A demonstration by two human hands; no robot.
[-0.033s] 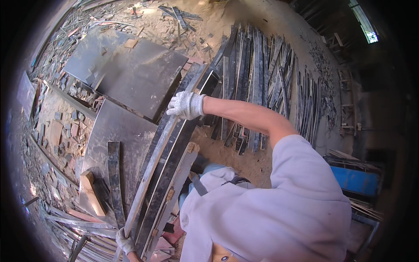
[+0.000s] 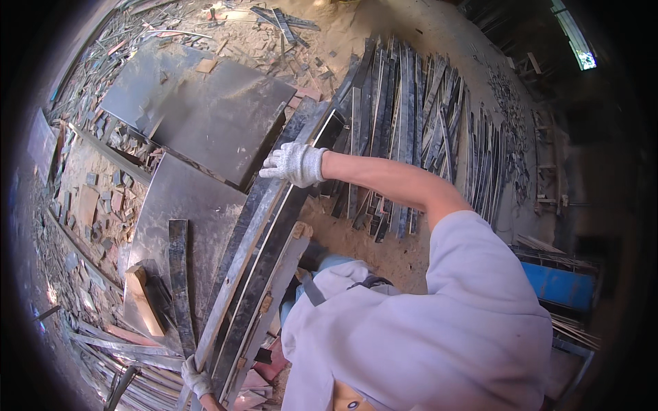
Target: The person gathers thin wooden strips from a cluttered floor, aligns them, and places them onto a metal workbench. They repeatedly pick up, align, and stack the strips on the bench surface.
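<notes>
Two gloved hands, right hand (image 2: 295, 164) and left hand (image 2: 195, 375), gripping opposite ends of one long stone strip (image 2: 240, 264), unmoved, beside dark slabs (image 2: 219, 120).

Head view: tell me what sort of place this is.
Probably a stone-cutting yard or workshop: big dark slabs lie on sandy ground, long cut strips are laid in rows, and broken offcuts litter the left side.

We wear a white knitted work glove, grey with dirt, on the right hand (image 2: 295, 164), a like glove on the left hand (image 2: 196, 377), and a pale lilac short-sleeved shirt; right forearm bare.
</notes>
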